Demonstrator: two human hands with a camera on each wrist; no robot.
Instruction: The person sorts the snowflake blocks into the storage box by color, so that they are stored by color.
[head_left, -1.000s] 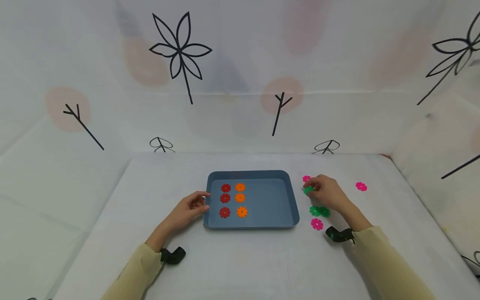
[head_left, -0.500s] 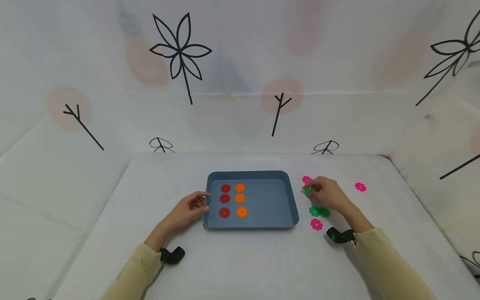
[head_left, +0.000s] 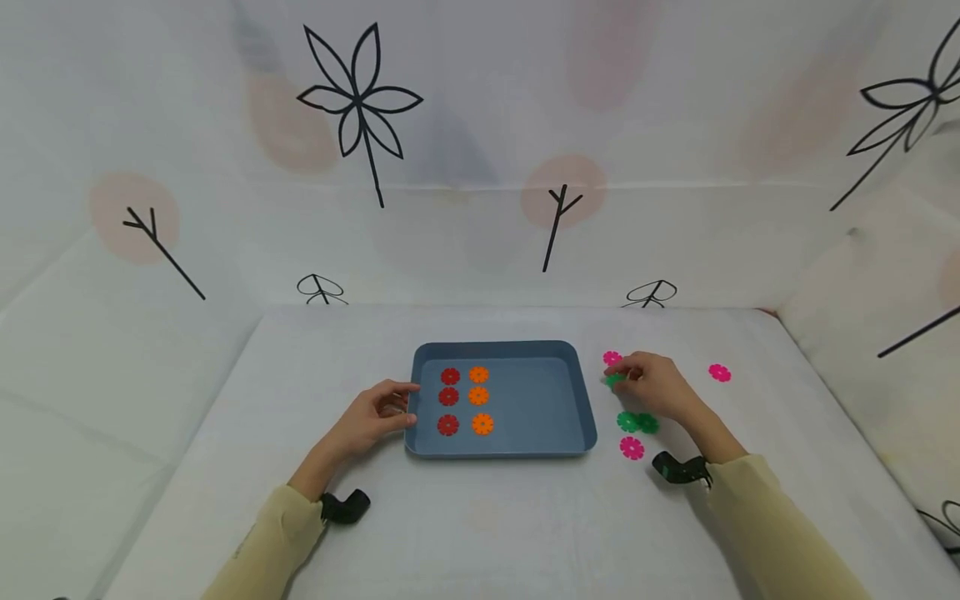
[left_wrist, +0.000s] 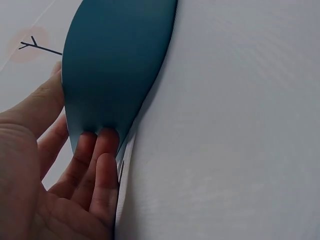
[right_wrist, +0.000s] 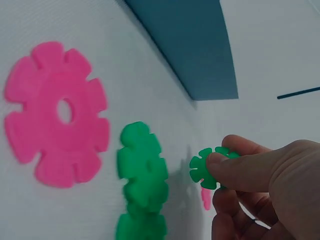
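My left hand (head_left: 369, 421) holds the left side of a blue-grey tray (head_left: 540, 456); in the left wrist view, the thumb is at the rim and curled fingertips press the tray's outer wall (left_wrist: 117, 55). On the tray lie a column of red flower-shaped discs (head_left: 448, 397) and a column of orange ones (head_left: 478, 396). Right of the tray, my right hand (head_left: 656, 387) pinches a green flower-shaped interlocking disc (right_wrist: 201, 169) between thumb and fingers. The fingers cover part of this disc. Two more green discs (head_left: 637, 422) overlap on the cloth nearer to me.
A pink disc (head_left: 632, 448) lies just in front of the green pair. Another pink disc (head_left: 612, 357) sits behind my right fingers, and a third pink disc (head_left: 720, 372) lies farther right. A white cloth (head_left: 480, 517) covers the table, and patterned fabric walls (head_left: 465, 242) surround it.
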